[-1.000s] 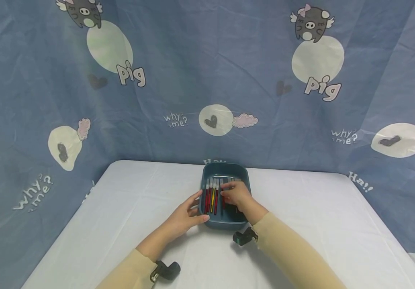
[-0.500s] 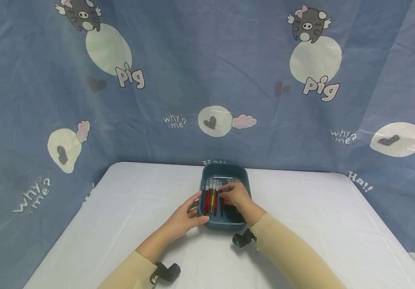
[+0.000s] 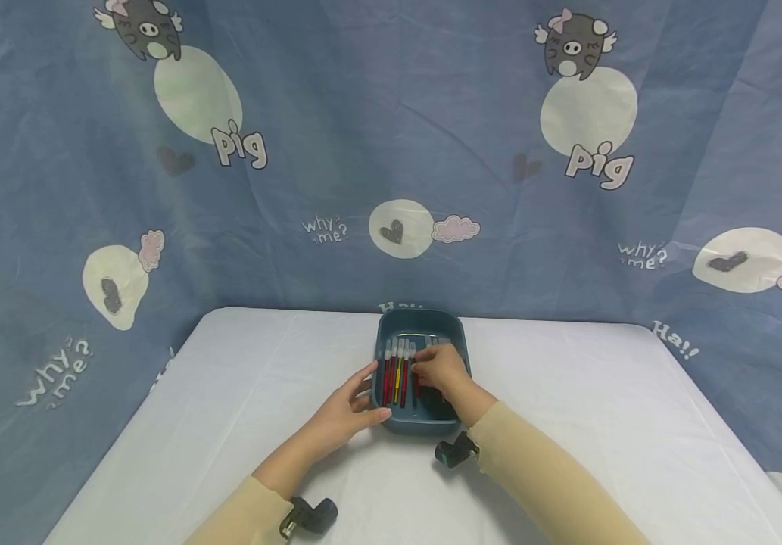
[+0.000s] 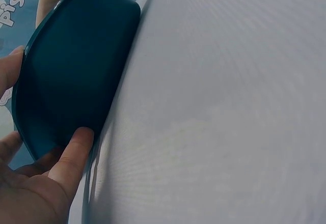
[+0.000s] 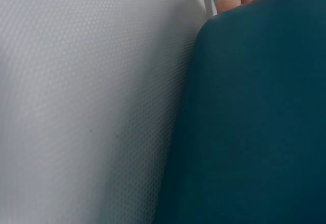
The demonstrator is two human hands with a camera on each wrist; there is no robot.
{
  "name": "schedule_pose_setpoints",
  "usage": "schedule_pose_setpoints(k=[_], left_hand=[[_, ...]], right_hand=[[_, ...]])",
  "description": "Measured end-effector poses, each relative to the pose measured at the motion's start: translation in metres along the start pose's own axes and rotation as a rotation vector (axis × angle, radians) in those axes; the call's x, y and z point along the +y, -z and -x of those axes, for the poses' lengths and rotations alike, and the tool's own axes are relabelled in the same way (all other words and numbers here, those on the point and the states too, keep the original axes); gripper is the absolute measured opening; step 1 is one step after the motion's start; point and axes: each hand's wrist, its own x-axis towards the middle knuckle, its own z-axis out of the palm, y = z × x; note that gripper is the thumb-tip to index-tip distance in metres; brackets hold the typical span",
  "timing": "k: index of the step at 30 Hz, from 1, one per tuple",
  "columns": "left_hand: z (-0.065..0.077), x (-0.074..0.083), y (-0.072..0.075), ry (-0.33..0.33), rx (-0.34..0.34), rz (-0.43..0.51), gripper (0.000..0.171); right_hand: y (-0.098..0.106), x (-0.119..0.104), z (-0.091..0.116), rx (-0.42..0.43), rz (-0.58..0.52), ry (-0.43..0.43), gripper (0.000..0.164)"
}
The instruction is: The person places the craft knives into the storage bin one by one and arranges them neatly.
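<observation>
A dark teal plastic bin (image 3: 425,426) stands near the table's back edge. Several slim pens (image 3: 397,371), red with one yellow and all pale-tipped, lie side by side along its left. My right hand (image 3: 447,372) reaches inside, fingertips pinching a red pen (image 3: 415,382) at the right end of that row. More pale tips (image 3: 437,341) show behind this hand, their lower parts mostly hidden. My left hand (image 3: 350,412) touches the bin's outside at its front left corner, fingers spread. In the left wrist view its fingertip (image 4: 81,135) presses the bin's wall (image 4: 76,71).
A white cloth (image 3: 275,363) covers the table. Blue printed fabric (image 3: 336,151) hangs right behind the table's back edge. Black wrist cameras (image 3: 313,516) sit low over the cloth, one on each arm.
The pinched red pen has moved left, closer to the row, along with my right hand. My left hand stays at the bin's corner. The whole head view has shifted slightly.
</observation>
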Motion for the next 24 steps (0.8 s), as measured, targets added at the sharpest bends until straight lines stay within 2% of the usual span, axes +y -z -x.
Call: schedule_pose_setpoints(k=[7,24], left_hand=[[-0.0004,0.0002,0.0001,-0.006,-0.004,0.0,0.09],[0.0008,0.0008,0.0005,-0.014,-0.005,0.013,0.089]], right_hand=[[-0.0007,0.0028,-0.0061,0.02,0.056,-0.02,0.024],[-0.0029,0.0024,-0.0046,0.014,0.033,-0.008,0.024]])
